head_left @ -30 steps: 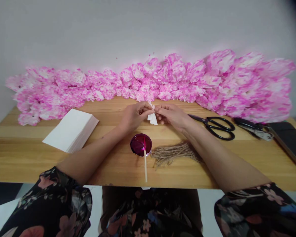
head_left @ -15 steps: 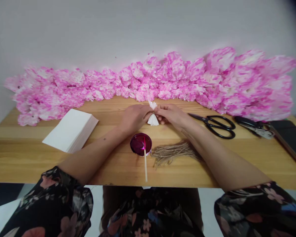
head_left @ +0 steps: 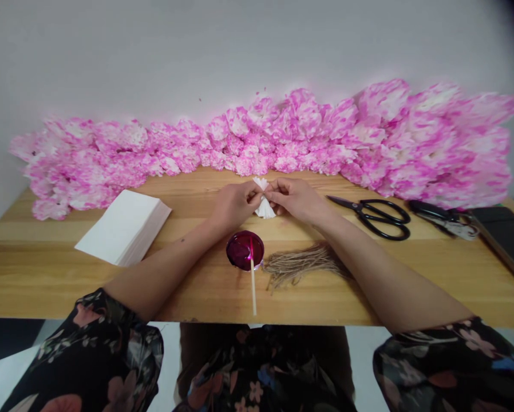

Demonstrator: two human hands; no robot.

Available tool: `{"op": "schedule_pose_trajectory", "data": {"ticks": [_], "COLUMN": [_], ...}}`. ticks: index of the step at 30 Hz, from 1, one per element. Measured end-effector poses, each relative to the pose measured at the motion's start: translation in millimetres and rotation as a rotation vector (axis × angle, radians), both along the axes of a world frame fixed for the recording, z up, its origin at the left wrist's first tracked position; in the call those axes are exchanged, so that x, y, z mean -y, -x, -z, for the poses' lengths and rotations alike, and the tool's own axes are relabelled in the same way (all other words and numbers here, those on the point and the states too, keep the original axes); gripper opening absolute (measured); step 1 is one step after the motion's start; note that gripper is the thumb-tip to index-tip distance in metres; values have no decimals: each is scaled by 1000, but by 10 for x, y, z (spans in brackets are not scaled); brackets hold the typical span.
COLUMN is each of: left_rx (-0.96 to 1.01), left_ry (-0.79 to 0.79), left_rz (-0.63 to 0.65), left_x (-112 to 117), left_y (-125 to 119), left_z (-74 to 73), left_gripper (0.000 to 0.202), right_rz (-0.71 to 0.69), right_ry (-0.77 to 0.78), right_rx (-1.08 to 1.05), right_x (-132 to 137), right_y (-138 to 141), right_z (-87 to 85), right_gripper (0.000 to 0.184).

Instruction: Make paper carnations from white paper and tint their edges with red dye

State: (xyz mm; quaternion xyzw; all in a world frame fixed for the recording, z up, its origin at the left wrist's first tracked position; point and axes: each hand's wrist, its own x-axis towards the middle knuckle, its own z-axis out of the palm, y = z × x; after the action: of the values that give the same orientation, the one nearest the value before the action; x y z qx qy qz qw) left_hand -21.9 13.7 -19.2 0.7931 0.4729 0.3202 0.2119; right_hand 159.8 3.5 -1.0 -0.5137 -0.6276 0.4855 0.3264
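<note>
A small piece of white pleated paper (head_left: 264, 209), gathered at its middle and fanned out at both ends like a bow, is between my hands above the wooden table. My left hand (head_left: 236, 205) pinches it at the narrow waist from the left. From the right, my right hand (head_left: 295, 198) meets it there with thumb and forefinger pressed together. My fingertips cover the waist, so I cannot see whether twine runs round it. Nearer to me stands a small round dish of magenta dye (head_left: 240, 252), with a wooden stick (head_left: 253, 292) leaning out. A bundle of brown twine (head_left: 302, 264) lies beside it.
Pink-and-white paper flowers (head_left: 257, 134) are heaped along the table's back against the wall. A stack of white paper (head_left: 122, 226) lies at left. Black-handled scissors (head_left: 368, 214), a black-handled tool (head_left: 443, 217) and a dark flat object (head_left: 503, 234) are at right.
The white paper has turned slightly, its far end tilting left. My left hand's fingers have curled more, and my right fingertips have moved a little left over the waist.
</note>
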Motion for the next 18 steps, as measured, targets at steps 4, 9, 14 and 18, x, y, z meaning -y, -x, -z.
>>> {"op": "schedule_pose_trajectory", "data": {"ticks": [4, 9, 14, 18], "left_rx": [79, 106, 150, 276], "left_ry": [56, 106, 148, 264], "left_rz": [15, 45, 57, 80], "left_x": [-10, -40, -55, -63], "left_y": [-3, 0, 5, -2], "left_z": [33, 45, 35, 45], "left_gripper": [13, 10, 7, 6], "right_rz": [-7, -10, 0, 30], "right_ry": [-97, -211, -128, -119], "right_rx": [81, 223, 49, 38], "right_x": [-16, -35, -64, -74], "right_y": [-18, -51, -68, -75], "right_z": [10, 26, 66, 74], "right_gripper": [10, 12, 15, 20]}}
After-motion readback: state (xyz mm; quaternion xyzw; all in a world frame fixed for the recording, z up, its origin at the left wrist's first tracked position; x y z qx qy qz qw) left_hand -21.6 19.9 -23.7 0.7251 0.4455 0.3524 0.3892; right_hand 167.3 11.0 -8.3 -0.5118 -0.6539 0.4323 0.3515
